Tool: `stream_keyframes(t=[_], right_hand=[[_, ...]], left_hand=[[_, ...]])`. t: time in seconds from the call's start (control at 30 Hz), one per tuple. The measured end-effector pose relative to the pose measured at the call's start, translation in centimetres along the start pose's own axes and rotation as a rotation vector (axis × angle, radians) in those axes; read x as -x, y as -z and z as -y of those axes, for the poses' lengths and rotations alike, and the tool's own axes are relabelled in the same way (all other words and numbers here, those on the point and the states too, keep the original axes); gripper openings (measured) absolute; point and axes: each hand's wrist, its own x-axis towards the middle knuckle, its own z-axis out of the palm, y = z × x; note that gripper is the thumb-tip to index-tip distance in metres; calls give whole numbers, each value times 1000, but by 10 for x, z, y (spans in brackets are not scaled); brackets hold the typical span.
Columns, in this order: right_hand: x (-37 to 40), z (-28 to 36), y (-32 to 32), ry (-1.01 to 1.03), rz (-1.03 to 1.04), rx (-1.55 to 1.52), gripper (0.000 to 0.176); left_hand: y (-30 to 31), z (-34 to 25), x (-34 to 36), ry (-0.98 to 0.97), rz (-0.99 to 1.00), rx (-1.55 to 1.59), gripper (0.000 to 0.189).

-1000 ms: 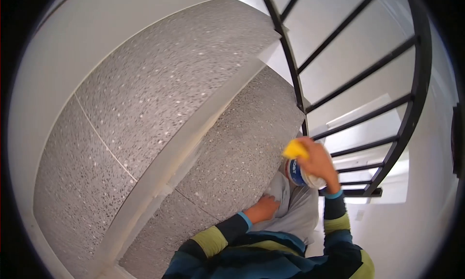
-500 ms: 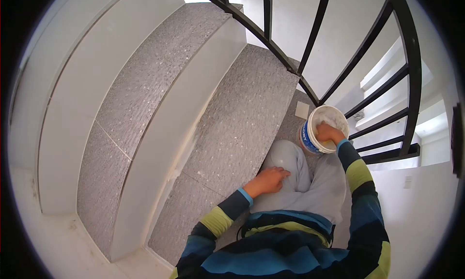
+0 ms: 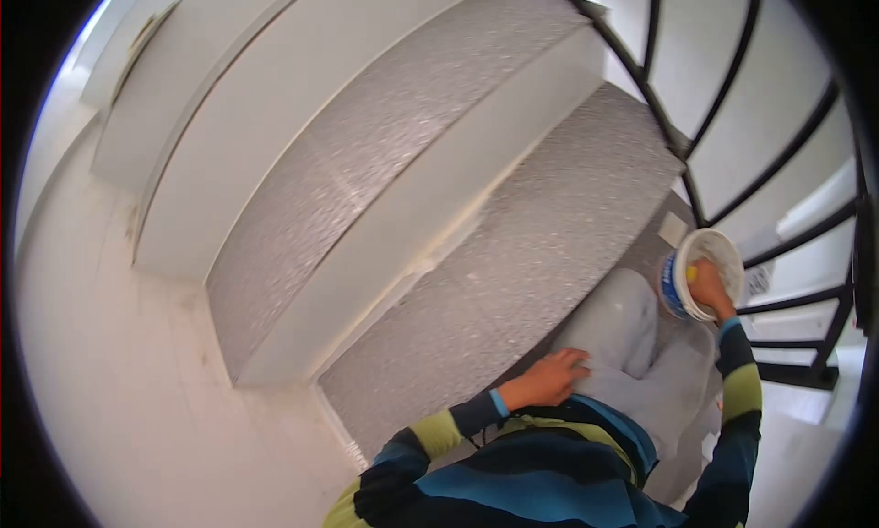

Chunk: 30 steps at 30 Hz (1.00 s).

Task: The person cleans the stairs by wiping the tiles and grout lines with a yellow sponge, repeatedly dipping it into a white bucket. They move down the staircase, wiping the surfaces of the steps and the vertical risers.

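My right hand [image 3: 710,288] reaches into a white bucket [image 3: 673,294] with a blue label, at the right of the head view. Its fingers are closed round a small yellow object [image 3: 691,272], mostly hidden, whose kind I cannot make out. Pale material lines the inside of the bucket. My left hand [image 3: 552,379] holds nothing and lies on my grey trouser leg [image 3: 604,326], its fingers loosely stretched out.
Grey speckled stair treads [image 3: 513,281] with white risers [image 3: 439,198] curve up to the left. A black metal railing [image 3: 655,107] runs along the right, close to the bucket. Behind the bucket lies a small pale square piece [image 3: 673,228].
The view has swung left, so the bucket and both my hands sit farther right. My right hand stays in the bucket, with the yellow object now showing at its fingers. My left hand stays on my leg.
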Motion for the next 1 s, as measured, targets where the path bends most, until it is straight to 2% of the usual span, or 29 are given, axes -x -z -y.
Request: stream_keyframes(t=[0.07,0.13,0.17,0.2,0.23,0.27,0.3,0.33,0.43,0.5,0.53,0.6,0.63,0.77,0.87,0.93,0.97,1.0], right_hand=[[-4,-10,-11,64,13,-28,29],[0,0,1,92,60,-162,31],[3,12,9,146,157,-202,34],[6,21,18,177,180,-113,31],[16,43,26,-23,69,-109,29],[4,-7,-8,-11,-159,-39,25],[8,14,9,41,-64,-55,20],[-1,-4,3,87,26,-51,15],[-4,-4,-5,131,-24,73,13],[-3,1,-1,-35,-48,85,16],[-1,7,0,-41,-53,94,16],[5,18,2,-220,-146,222,25],[5,15,2,-192,-173,244,34],[14,35,23,-300,-194,235,36],[16,25,35,-248,-139,363,34],[21,43,64,-73,-74,89,39],[21,81,85,-253,45,-99,36],[15,97,95,-259,45,-93,36]], left_hand=[[2,-5,5,-15,-37,2,41],[3,-10,3,-3,40,-64,40],[1,-7,3,-14,28,-53,40],[-2,0,2,-9,49,-87,40],[-5,2,-1,-17,72,-116,39],[-1,-1,-4,-70,66,-90,39],[7,-3,-4,-78,99,-119,39],[11,-4,-9,-71,132,-156,39],[14,4,-15,-163,129,-213,40],[20,5,-23,-175,148,-220,39],[23,5,-30,-201,173,-225,38],[27,9,-44,-227,165,-220,38],[28,11,-50,-236,160,-217,37],[30,21,-76,-296,116,-128,35],[27,29,-93,-344,50,-48,32],[16,38,-97,-267,98,-59,31],[14,36,-95,-270,95,-46,31],[15,35,-93,-268,95,-72,31]])
